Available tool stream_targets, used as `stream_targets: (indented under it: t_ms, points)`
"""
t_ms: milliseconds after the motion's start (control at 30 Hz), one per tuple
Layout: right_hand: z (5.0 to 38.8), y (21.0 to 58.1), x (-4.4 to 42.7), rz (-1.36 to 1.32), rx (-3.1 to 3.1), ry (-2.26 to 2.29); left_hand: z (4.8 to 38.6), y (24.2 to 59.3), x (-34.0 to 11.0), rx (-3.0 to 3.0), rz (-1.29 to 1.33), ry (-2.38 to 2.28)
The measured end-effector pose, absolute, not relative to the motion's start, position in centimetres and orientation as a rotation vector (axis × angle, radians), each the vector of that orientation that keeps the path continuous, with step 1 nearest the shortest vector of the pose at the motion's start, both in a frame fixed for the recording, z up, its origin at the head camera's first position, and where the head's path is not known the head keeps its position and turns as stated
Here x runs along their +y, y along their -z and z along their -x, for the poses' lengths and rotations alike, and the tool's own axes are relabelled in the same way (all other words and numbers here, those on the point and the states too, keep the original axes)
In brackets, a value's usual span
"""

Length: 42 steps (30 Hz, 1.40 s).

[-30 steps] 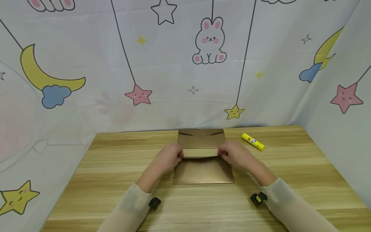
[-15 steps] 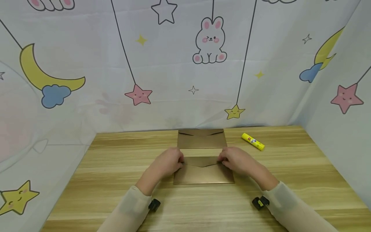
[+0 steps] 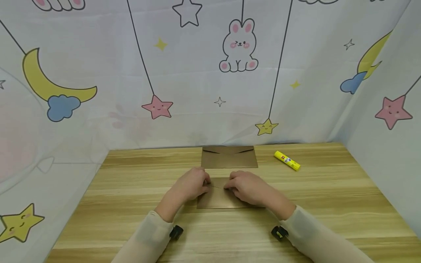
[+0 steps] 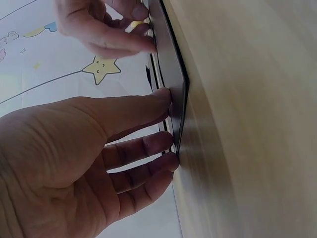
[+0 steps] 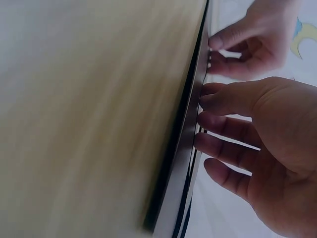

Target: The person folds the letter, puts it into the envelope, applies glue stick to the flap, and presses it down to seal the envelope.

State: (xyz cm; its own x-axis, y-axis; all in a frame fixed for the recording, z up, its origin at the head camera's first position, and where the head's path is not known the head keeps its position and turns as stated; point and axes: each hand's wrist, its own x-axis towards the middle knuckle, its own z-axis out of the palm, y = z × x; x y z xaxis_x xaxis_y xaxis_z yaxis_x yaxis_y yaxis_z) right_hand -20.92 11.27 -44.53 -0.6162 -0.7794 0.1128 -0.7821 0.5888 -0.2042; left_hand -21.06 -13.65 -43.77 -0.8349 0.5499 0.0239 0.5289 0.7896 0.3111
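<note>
A bronze-brown envelope (image 3: 213, 200) lies flat on the table, its pointed flap (image 3: 217, 181) folded down toward the person. My left hand (image 3: 192, 183) rests on its left part, thumb and fingertips touching the paper near the edge in the left wrist view. Fingertips of my right hand (image 3: 250, 188) press on the flap close to its middle; in the right wrist view those fingers (image 5: 233, 126) are extended against the envelope. The right hand covers the flap's right half and tip.
Behind it lies a second brown envelope (image 3: 229, 161), against the back of the table (image 3: 141, 175). A yellow glue stick (image 3: 287, 160) is at the back right. A printed white curtain (image 3: 197, 80) rises behind the table.
The flap was raised, then came down onto the envelope. My right hand has since slid left along the flap, from its right end to near the middle. The left hand barely moved.
</note>
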Motion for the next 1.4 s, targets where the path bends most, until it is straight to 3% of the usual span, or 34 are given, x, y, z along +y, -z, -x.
stream_targets:
  t_ms: [433, 1400]
  points:
    - [21.4, 43.9, 7.7, -1.440, -2.802, -0.316, 21.1, 43.7, -13.7, 2.895, -0.857, -0.503]
    - [22.2, 43.3, 18.2, -1.243, -2.984, -0.479, 20.9, 43.5, -13.5, 2.921, -0.915, -0.407]
